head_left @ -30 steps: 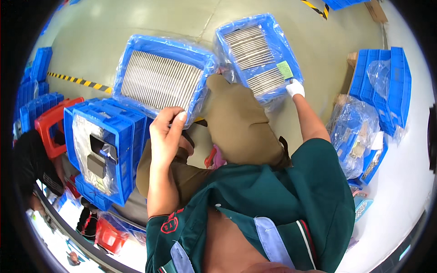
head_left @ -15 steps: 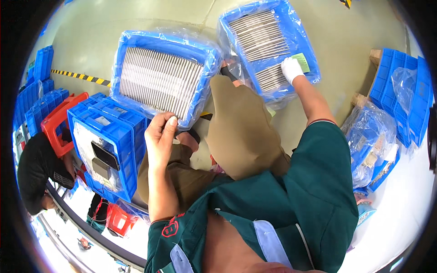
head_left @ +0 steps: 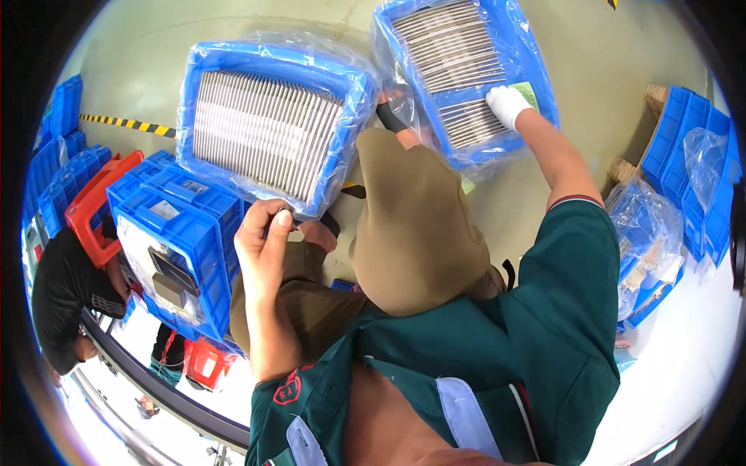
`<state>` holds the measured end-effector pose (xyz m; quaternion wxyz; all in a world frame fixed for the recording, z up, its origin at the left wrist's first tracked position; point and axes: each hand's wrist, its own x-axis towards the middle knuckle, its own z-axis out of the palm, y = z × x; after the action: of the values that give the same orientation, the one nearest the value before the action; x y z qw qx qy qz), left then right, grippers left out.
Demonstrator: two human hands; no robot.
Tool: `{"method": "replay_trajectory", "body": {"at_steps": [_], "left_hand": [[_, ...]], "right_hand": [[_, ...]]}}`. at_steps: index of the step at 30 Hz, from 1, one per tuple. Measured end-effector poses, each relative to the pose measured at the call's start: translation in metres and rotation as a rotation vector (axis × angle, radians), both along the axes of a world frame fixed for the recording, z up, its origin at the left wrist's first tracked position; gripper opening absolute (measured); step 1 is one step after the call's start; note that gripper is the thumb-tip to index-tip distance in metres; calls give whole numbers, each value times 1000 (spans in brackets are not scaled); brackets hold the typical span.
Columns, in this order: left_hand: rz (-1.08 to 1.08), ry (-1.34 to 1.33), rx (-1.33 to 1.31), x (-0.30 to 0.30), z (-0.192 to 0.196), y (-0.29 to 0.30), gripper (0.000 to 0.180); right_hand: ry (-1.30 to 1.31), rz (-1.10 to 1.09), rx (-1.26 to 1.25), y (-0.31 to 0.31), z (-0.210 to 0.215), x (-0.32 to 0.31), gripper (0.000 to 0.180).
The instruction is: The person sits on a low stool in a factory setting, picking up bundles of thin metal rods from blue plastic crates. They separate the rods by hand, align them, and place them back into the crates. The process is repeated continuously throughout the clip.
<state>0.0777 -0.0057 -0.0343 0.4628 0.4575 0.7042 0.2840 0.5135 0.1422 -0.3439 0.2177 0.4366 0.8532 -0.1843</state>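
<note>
Metal rods are lying in a blue crate, upper right, its top edge running out of frame. White-gloved, the right hand is curling over the lower rods, fingertips hidden; its grip cannot be told. Left of centre, the left hand is bringing thumb and forefinger nearly together; anything held is indistinct.

Two plastic-lined blue bins, three banks of metal rods
One bank lies in the left bin, two in the right, rods too closely packed to count; the person has one bare left hand and one white-gloved right hand; one green slip, two red stools.
</note>
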Motion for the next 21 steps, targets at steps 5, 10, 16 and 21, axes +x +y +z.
{"method": "replay_trajectory", "body": {"at_steps": [5,10,16,21], "left_hand": [[-56,16,-44,-3,1,1,21],[-44,53,-44,-1,1,2,19],[-45,88,-33,-4,0,0,23],[-46,107,-38,-4,6,-2,23]], "right_hand": [[-113,47,-29,1,-7,-9,22],[-135,61,14,2,-4,-15,22],[-148,-61,44,-3,-17,-16,21],[-173,-2,5,-2,2,-20,20]]}}
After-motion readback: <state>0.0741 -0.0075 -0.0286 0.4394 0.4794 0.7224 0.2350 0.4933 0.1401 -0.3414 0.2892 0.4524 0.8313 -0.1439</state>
